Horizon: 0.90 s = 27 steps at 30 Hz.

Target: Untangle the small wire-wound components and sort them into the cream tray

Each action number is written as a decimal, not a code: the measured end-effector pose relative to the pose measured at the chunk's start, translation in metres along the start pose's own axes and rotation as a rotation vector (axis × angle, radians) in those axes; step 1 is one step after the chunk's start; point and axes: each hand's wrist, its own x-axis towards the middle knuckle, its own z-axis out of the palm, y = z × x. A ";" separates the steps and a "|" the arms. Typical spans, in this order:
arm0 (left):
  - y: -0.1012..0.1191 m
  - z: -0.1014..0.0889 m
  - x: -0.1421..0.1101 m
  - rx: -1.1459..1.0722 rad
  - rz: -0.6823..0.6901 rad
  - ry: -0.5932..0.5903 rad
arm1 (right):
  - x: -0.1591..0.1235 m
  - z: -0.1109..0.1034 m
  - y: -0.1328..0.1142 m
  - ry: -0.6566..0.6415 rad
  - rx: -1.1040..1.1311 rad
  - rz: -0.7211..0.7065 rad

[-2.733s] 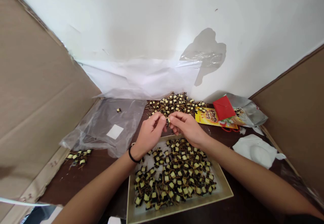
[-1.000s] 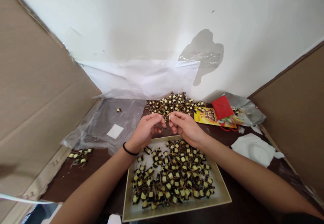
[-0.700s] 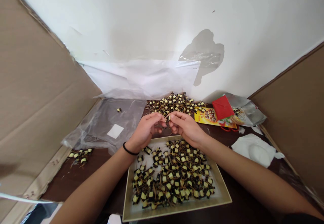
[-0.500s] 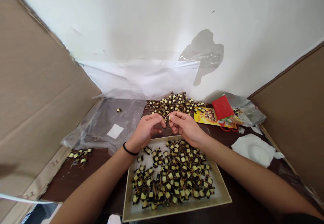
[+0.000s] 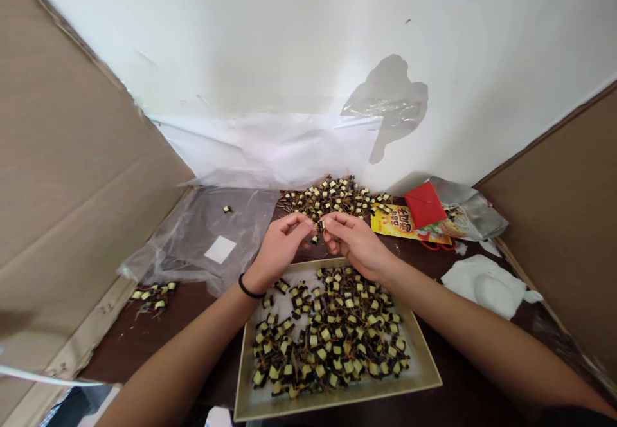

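Observation:
Between my hands, above the tray's far edge, is a small coil point(image 5: 322, 226) with yellow tape, a black body and thin leads. My right hand point(image 5: 359, 244) pinches it between thumb and forefinger, the other fingers curled. Close against its left side, my left hand point(image 5: 285, 242) has thumb and forefinger pressed together; whatever lies in that pinch is hidden or too small to make out. Below, a shallow tray point(image 5: 424, 372) holds many similar coils point(image 5: 337, 337). Behind my fingertips more coils point(image 5: 332, 192) lie heaped on the dark table.
At left, a clear plastic bag point(image 5: 193, 221) carries a white label point(image 5: 220, 249) and one coil point(image 5: 227, 209). A small coil group point(image 5: 153, 296) sits nearer me. A red envelope point(image 5: 425, 204), yellow snack packet point(image 5: 393, 220) and crumpled white tissue point(image 5: 484, 285) lie right. Cardboard point(image 5: 563, 202) flanks the table.
My left hand has turned slightly, its thumb now nearer the coil and its fingers closed tighter. My right hand keeps its pinch in nearly the same place.

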 end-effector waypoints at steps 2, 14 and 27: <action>0.001 0.000 0.000 0.028 0.005 -0.001 | 0.000 0.000 0.000 -0.007 0.004 0.002; -0.001 -0.002 0.000 0.092 0.125 -0.004 | 0.000 -0.002 0.001 -0.048 0.065 0.034; -0.003 -0.001 0.000 -0.001 0.034 -0.069 | 0.000 0.000 0.001 -0.026 0.058 0.000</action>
